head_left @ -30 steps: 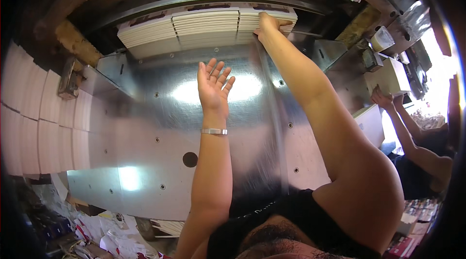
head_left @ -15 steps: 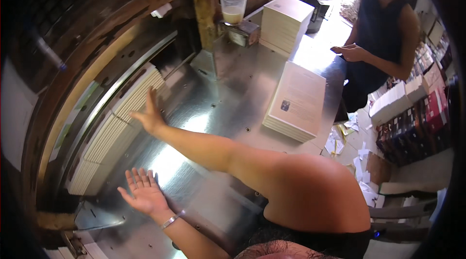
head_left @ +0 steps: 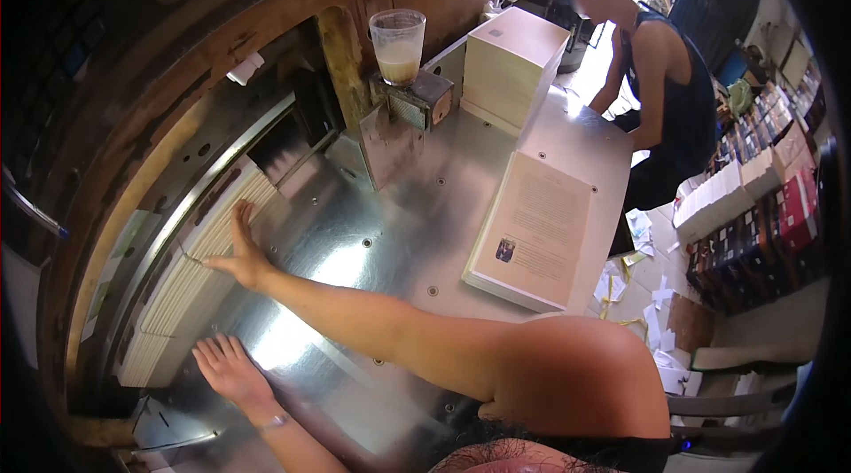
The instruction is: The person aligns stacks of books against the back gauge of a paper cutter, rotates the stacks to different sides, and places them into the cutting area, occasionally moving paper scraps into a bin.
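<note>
A row of cream book blocks [head_left: 197, 265] lies at the machine's opening on the left, partly under its dark frame. My right hand [head_left: 241, 256] is spread against the blocks' near edge, its thumb and fingers apart. Lower down, my left hand [head_left: 232, 371] has its fingers stretched toward the near end of the same row. Whether its fingertips touch the blocks I cannot tell. A metal bracelet [head_left: 275, 422] circles my left wrist. Both hands rest over the shiny metal table [head_left: 355, 225] and hold nothing.
A low stack of printed sheets [head_left: 536, 225] and a tall paper stack [head_left: 510, 65] stand on the table. A glass with pale liquid [head_left: 398, 47] sits on a metal block [head_left: 417, 99]. Beyond the table a co-worker [head_left: 669, 92] bends down. Book piles [head_left: 753, 225] and paper scraps lie on the floor.
My right hand has come to press on the blocks' edge. My left hand has turned from palm up to palm down, closer to them. The co-worker has bent down; my view has shifted.
</note>
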